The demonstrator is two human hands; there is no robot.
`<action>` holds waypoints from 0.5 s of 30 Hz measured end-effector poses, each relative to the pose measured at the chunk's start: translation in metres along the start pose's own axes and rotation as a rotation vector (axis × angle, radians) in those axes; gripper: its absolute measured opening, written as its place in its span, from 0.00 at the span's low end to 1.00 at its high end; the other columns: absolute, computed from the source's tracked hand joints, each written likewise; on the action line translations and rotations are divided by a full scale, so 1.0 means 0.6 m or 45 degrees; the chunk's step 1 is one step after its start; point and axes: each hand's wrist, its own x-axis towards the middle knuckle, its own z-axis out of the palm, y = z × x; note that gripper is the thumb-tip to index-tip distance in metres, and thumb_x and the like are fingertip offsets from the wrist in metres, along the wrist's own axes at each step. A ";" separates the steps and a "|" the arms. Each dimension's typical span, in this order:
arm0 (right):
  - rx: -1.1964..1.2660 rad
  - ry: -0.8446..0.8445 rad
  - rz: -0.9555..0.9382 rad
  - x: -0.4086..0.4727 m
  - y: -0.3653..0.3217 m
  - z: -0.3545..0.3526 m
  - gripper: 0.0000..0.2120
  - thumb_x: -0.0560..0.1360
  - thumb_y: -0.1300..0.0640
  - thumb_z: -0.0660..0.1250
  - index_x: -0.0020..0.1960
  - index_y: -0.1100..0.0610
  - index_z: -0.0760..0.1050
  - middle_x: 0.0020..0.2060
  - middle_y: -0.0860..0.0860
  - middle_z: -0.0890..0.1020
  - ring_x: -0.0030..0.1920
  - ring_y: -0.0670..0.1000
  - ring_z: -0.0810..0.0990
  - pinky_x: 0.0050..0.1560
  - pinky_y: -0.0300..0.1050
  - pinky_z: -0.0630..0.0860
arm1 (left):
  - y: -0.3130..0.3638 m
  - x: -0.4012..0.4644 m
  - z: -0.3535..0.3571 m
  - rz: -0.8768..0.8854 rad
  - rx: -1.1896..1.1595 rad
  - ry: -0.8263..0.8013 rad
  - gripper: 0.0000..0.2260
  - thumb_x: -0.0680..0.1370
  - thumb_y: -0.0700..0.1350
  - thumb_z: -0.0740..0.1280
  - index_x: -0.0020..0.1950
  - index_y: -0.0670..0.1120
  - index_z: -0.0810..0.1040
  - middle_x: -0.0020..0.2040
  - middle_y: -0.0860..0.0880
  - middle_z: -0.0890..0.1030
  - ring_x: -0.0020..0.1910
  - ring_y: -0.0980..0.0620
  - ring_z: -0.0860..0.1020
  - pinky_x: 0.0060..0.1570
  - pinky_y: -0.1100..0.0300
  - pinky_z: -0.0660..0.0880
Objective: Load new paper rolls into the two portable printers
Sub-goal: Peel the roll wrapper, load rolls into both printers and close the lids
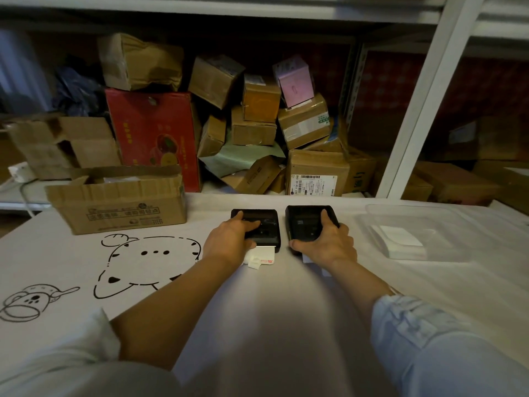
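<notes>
Under both hands, two boxy black printers (pixel 267 227)

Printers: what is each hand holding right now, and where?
Left hand rests on top of the left printer; right hand grips the right printer across its near right corner. Neither is lifted.

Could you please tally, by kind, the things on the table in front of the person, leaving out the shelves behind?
Black printers: 2, the left and the right
Cardboard box: 1
Clear tub: 1
Paper stack in the tub: 1
Total: 5
</notes>
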 end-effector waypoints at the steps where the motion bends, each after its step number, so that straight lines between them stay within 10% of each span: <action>1: -0.010 -0.010 -0.005 0.001 0.001 -0.001 0.52 0.64 0.36 0.73 0.77 0.45 0.47 0.70 0.57 0.62 0.69 0.61 0.65 0.67 0.58 0.68 | 0.000 0.000 0.001 -0.002 -0.002 0.003 0.23 0.79 0.45 0.64 0.73 0.55 0.65 0.77 0.48 0.57 0.71 0.44 0.67 0.67 0.54 0.66; 7: 0.143 0.060 -0.069 0.000 0.012 -0.016 0.49 0.67 0.30 0.66 0.78 0.47 0.47 0.77 0.56 0.52 0.77 0.61 0.49 0.73 0.64 0.49 | 0.000 0.000 0.005 -0.007 0.003 0.026 0.23 0.79 0.46 0.64 0.73 0.55 0.65 0.77 0.49 0.57 0.71 0.45 0.66 0.67 0.54 0.66; 15: 0.077 0.239 -0.148 -0.006 0.021 -0.046 0.25 0.78 0.48 0.63 0.73 0.52 0.64 0.72 0.55 0.67 0.73 0.57 0.63 0.72 0.60 0.60 | 0.017 -0.011 -0.008 0.016 0.043 0.016 0.24 0.78 0.49 0.65 0.73 0.52 0.65 0.71 0.48 0.69 0.67 0.47 0.69 0.64 0.54 0.69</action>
